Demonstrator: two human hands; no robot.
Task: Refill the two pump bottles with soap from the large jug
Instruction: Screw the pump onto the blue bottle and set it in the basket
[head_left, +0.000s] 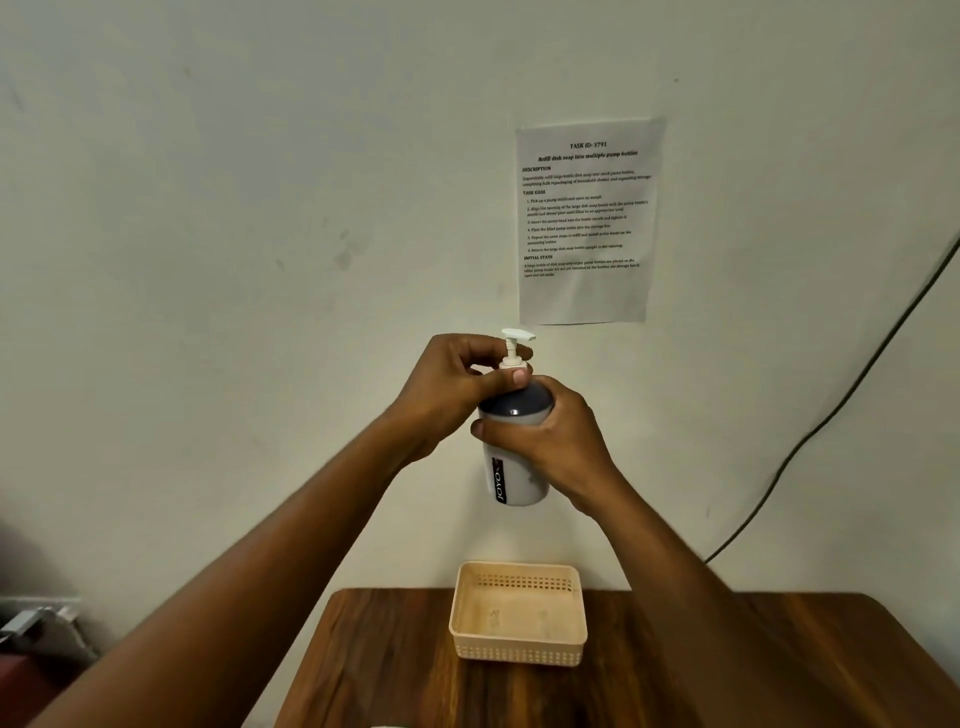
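The bottle (519, 457) is held upright in the air above the basket (519, 613), gripped by the right hand (556, 441); directly above, the pump (514, 353) collar is pinched by the left hand (457, 384), on the bottle's vertical axis.

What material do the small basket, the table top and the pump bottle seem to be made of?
Basket: probably moulded plastic, matt beige; its walls have rows of small regular holes.
Table: looks like wood or wood veneer, brown with streaky grain and a slight sheen.
Pump bottle: likely smooth plastic, a pale body with a dark glossy shoulder that shows a highlight, and a white pump.
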